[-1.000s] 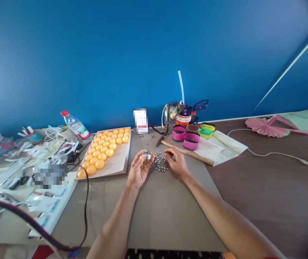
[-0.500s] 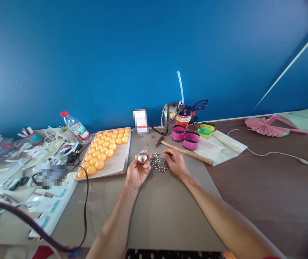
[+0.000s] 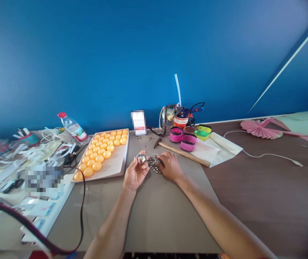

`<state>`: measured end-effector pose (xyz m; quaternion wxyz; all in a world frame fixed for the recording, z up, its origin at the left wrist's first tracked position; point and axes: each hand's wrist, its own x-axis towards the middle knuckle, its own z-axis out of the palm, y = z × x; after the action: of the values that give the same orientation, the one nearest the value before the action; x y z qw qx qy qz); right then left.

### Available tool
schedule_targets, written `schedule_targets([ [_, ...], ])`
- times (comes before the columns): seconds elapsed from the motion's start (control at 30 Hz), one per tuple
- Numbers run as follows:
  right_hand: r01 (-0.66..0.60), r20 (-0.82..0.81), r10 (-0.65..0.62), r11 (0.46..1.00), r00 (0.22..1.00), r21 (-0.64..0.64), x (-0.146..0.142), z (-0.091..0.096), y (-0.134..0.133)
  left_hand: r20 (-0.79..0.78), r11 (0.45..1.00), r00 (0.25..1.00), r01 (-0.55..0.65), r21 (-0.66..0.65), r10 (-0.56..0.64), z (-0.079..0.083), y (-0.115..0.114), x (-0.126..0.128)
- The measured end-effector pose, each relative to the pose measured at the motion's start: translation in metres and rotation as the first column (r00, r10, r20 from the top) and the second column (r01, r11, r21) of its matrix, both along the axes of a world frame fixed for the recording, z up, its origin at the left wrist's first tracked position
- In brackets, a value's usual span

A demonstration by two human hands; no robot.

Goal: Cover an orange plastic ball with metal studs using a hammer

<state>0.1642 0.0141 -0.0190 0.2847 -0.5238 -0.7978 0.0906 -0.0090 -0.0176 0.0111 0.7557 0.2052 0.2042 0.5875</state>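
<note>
My left hand [image 3: 137,173] holds a shiny silver ball [image 3: 141,158] between its thumb and fingers, palm turned up. The ball's surface looks uneven and glinting, perhaps studded. Just right of it lies a loose pile of small shiny metal beads or studs [image 3: 154,163] on the grey mat [image 3: 167,216]. At the right edge of this pile is my right hand [image 3: 170,166], back upward, fingers bent down and close together onto the small pieces. Whatever those fingertips pinch is hidden from view.
Left stands a shallow tray [image 3: 120,167] of orange balls. Behind my right hand lie a hammer [image 3: 186,150], magenta round containers [image 3: 188,142] and white cloth or paper [image 3: 224,147]. A bottle [image 3: 74,127] leans further left among clutter; a dark cable [image 3: 83,201] loops in front.
My right hand has moved left and down onto the pile's right side, its fingers now covering part of it. My left hand still holds the silver ball. The view has shifted slightly.
</note>
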Motion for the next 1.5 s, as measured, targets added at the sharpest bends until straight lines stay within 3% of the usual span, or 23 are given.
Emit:
schedule_targets([
  [0.1, 0.006, 0.05, -0.006, 1.0, 0.999, -0.003, -0.003, 0.0, -0.001, -0.03, 1.0, 0.999, -0.027, 0.008, 0.027, 0.0, 0.001, 0.001],
  [0.33, 0.009, -0.011, -0.009, 1.0, 1.0, -0.014, -0.008, 0.001, 0.001, -0.099, 1.0, 0.995, -0.01, 0.009, 0.011, -0.002, 0.001, 0.004],
  [0.57, -0.003, -0.286, 0.03, 0.996, 0.958, 0.094, -0.007, 0.011, -0.002, -0.152, 1.0, 0.988, -0.014, 0.014, 0.016, 0.0, 0.0, 0.007],
  [0.73, -0.131, -0.578, 0.091, 0.991, 0.811, -0.028, -0.012, 0.012, -0.004, -0.187, 1.0, 0.982, -0.028, 0.009, 0.029, 0.0, -0.001, 0.008],
  [0.83, -0.198, -0.716, 0.016, 0.965, 0.698, -0.172, -0.015, 0.01, -0.002, -0.215, 0.999, 0.976, -0.038, -0.002, 0.037, -0.002, 0.0, 0.008],
  [0.97, -0.232, -0.815, -0.086, 0.937, 0.572, -0.262, -0.014, 0.012, 0.001, -0.246, 0.998, 0.967, -0.062, -0.009, 0.058, -0.004, 0.002, 0.009],
  [1.13, -0.272, -0.866, -0.126, 0.919, 0.483, -0.285, -0.013, 0.022, -0.002, -0.279, 0.998, 0.958, -0.063, 0.007, 0.062, -0.008, 0.003, 0.01],
  [1.37, -0.346, -0.876, -0.128, 0.884, 0.466, -0.313, -0.018, 0.027, -0.009, -0.281, 0.999, 0.959, -0.044, 0.004, 0.043, -0.007, 0.002, 0.011],
  [1.5, -0.369, -0.851, -0.094, 0.872, 0.516, -0.321, -0.019, 0.027, -0.01, -0.289, 0.999, 0.957, -0.043, -0.008, 0.039, -0.006, 0.001, 0.011],
])
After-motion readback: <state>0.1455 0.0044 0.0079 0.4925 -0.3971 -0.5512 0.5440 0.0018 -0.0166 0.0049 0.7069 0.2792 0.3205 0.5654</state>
